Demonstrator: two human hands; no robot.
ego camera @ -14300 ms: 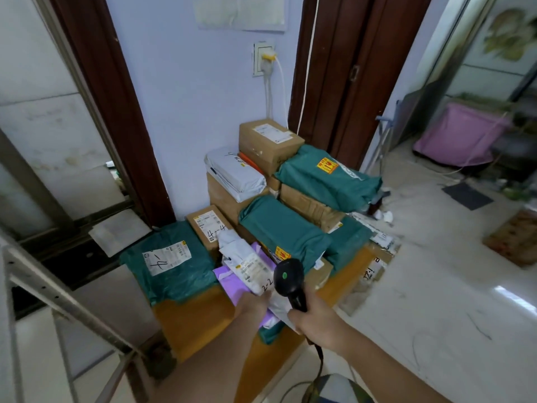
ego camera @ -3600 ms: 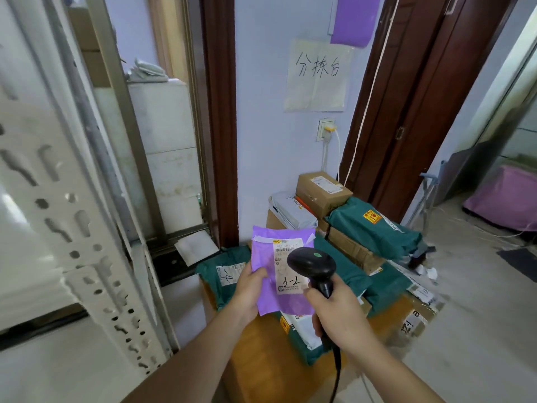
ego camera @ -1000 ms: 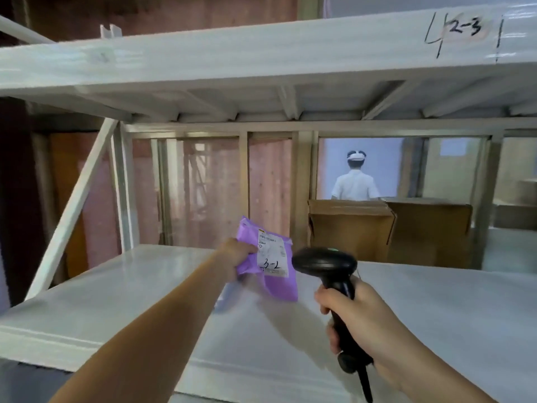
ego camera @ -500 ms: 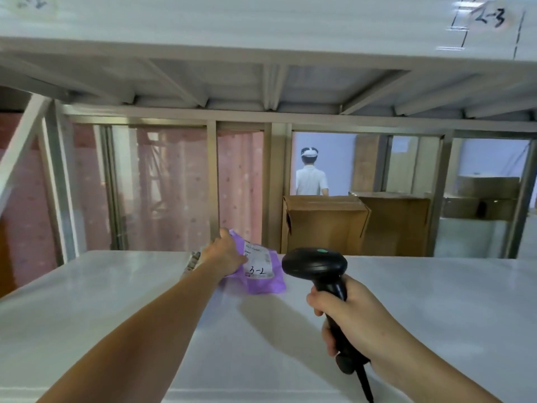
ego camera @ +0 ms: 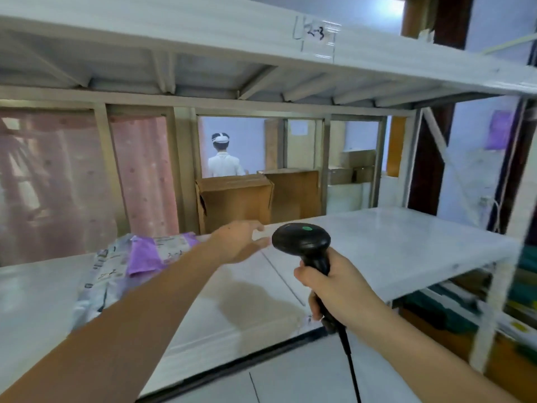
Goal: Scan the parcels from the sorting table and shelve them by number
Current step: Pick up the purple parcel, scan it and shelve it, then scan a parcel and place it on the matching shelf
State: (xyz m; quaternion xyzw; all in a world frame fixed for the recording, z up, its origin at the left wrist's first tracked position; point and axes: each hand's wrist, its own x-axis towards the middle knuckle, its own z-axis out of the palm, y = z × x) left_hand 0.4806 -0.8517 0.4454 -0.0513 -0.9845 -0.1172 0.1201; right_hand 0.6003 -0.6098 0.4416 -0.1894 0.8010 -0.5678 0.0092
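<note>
The purple parcel [ego camera: 151, 251] with its white label lies flat on the white shelf board [ego camera: 377, 245], on top of a grey-white parcel [ego camera: 98, 274]. My left hand [ego camera: 238, 239] hovers just right of the purple parcel, fingers straight and spread, holding nothing. My right hand [ego camera: 331, 286] grips the handle of the black barcode scanner [ego camera: 302, 239], whose head sits beside my left fingertips. Its cable hangs down below my wrist.
The shelf above [ego camera: 261, 39] carries a handwritten label "2-3" [ego camera: 315, 33]. Cardboard boxes [ego camera: 235, 199] stand behind the shelf, and a person in white stands beyond them. Green parcels [ego camera: 453, 318] show on the lower right, under the board.
My left hand has let go of the purple parcel, which now lies on the shelf at the left. The hand has moved right, and the view has swung right.
</note>
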